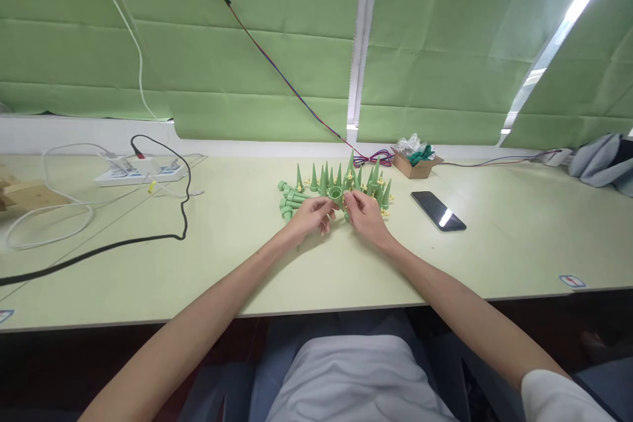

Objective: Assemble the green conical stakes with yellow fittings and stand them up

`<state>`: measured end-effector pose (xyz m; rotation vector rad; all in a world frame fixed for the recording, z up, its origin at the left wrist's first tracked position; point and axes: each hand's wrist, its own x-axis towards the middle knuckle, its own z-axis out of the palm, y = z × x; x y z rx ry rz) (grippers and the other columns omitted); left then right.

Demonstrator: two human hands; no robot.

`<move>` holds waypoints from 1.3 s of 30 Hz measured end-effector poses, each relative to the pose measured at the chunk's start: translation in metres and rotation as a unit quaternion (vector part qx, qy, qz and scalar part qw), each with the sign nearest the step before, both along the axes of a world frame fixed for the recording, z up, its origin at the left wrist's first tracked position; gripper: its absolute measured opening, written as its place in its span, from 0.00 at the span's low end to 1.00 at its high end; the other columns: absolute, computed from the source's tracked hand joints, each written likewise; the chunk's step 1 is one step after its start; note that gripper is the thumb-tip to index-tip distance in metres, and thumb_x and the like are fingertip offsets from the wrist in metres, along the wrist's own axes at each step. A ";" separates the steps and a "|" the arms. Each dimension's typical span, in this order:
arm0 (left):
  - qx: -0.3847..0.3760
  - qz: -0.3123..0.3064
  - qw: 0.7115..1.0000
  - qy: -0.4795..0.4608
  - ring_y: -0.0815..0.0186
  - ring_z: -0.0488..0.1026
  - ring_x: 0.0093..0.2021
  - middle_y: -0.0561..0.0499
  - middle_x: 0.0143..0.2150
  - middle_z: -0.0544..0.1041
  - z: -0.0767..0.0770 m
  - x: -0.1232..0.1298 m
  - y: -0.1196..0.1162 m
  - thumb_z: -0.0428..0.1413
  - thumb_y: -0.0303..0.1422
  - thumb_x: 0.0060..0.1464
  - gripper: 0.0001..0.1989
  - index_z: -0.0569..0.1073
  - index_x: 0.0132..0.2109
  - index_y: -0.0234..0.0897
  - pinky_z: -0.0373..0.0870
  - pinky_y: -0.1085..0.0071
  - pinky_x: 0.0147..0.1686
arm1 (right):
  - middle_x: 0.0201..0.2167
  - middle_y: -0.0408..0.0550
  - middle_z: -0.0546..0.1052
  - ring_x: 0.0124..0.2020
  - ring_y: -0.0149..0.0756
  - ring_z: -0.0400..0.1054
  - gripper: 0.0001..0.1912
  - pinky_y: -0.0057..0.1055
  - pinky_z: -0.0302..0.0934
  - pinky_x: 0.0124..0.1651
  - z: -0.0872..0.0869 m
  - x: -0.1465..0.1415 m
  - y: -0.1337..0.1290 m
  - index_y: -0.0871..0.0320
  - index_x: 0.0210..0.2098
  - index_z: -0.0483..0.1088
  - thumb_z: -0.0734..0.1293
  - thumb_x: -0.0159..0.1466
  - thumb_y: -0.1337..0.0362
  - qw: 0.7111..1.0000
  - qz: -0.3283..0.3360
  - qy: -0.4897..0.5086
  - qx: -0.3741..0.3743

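Note:
A round, hollow green plastic piece (335,194), its open end facing up towards me, is between my hands. My left hand (311,215) pinches it from the left, with the lower fingers curled loosely. On the other side, my right hand (366,212) is closed with thumb and fingertips at the piece's right edge. Behind my hands stand several pointed green cones (313,178), some with small yellow parts (391,198) near their bases. Several capped green spikes (287,203) lie to the left of my left hand. My fingers cover part of the piece.
A black phone (438,211) lies right of my hands. Further back are a small cardboard box (416,166) with crumpled plastic and a coil of wire (374,158). At left are a power strip (141,173), a black cable (184,211) and a wooden object (34,196). Grey cloth (601,165) lies far right.

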<state>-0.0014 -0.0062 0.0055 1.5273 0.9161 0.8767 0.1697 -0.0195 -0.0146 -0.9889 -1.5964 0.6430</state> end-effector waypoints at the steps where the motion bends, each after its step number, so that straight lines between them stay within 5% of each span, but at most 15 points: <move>1: -0.029 -0.006 0.999 -0.023 0.71 0.68 0.21 0.50 0.30 0.71 0.000 0.000 0.001 0.58 0.49 0.56 0.20 0.73 0.36 0.34 0.63 0.72 0.19 | 0.19 0.39 0.60 0.21 0.30 0.53 0.24 0.29 0.49 0.24 0.000 0.000 0.000 0.54 0.27 0.60 0.57 0.69 0.42 1.000 0.002 0.000 0.001; 11: -0.181 -0.039 0.977 -0.109 0.70 0.66 0.23 0.47 0.28 0.72 0.004 0.000 0.000 0.55 0.51 0.59 0.23 0.75 0.32 0.33 0.61 0.73 0.16 | 0.18 0.38 0.59 0.20 0.31 0.53 0.24 0.30 0.48 0.24 -0.002 0.001 0.000 0.54 0.28 0.59 0.58 0.68 0.41 0.999 0.030 -0.018 0.001; 18: -0.213 -0.046 0.970 -0.108 0.71 0.66 0.22 0.49 0.28 0.71 0.001 0.000 0.004 0.58 0.40 0.58 0.14 0.74 0.33 0.32 0.59 0.75 0.17 | 0.17 0.38 0.58 0.20 0.30 0.53 0.23 0.30 0.48 0.24 0.000 0.002 -0.001 0.54 0.29 0.61 0.57 0.69 0.42 0.998 0.050 -0.036 0.000; 33: -0.128 -0.073 0.984 -0.101 0.73 0.67 0.23 0.49 0.30 0.72 0.003 -0.001 -0.001 0.63 0.47 0.52 0.20 0.74 0.33 0.31 0.60 0.75 0.18 | 0.16 0.37 0.60 0.18 0.30 0.54 0.24 0.29 0.49 0.24 0.002 0.004 -0.004 0.53 0.27 0.59 0.56 0.70 0.42 0.997 0.073 -0.034 0.001; 39: 0.003 -0.054 0.998 -0.037 0.71 0.67 0.22 0.53 0.25 0.69 0.003 -0.004 -0.003 0.60 0.51 0.53 0.22 0.72 0.34 0.34 0.63 0.73 0.22 | 0.15 0.38 0.60 0.18 0.31 0.55 0.26 0.30 0.51 0.24 0.004 0.004 -0.005 0.53 0.25 0.54 0.55 0.69 0.40 0.997 0.060 -0.043 -0.004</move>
